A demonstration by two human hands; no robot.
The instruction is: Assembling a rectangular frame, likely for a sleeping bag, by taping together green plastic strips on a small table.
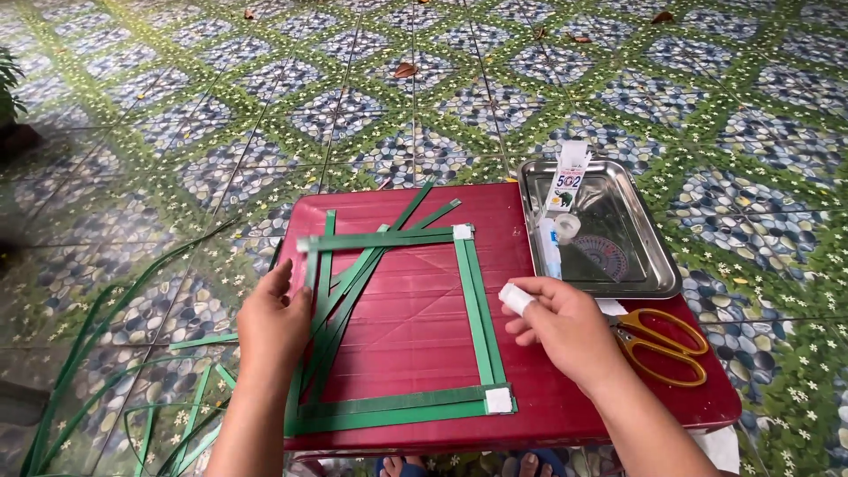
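On red table (415, 327): left fingers (281, 281) flat on leaf frame (481, 309); right fingers (530, 305) pinching white tape (516, 299).

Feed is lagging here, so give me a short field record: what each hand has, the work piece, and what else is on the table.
left hand: pressing loose green strips at the frame's left side
right hand: pinching a small white piece
work piece: green strip frame, white patches at the corners
surface: red table
tray: metal tray holding a glue tube
tool: yellow-handled scissors right of the right hand
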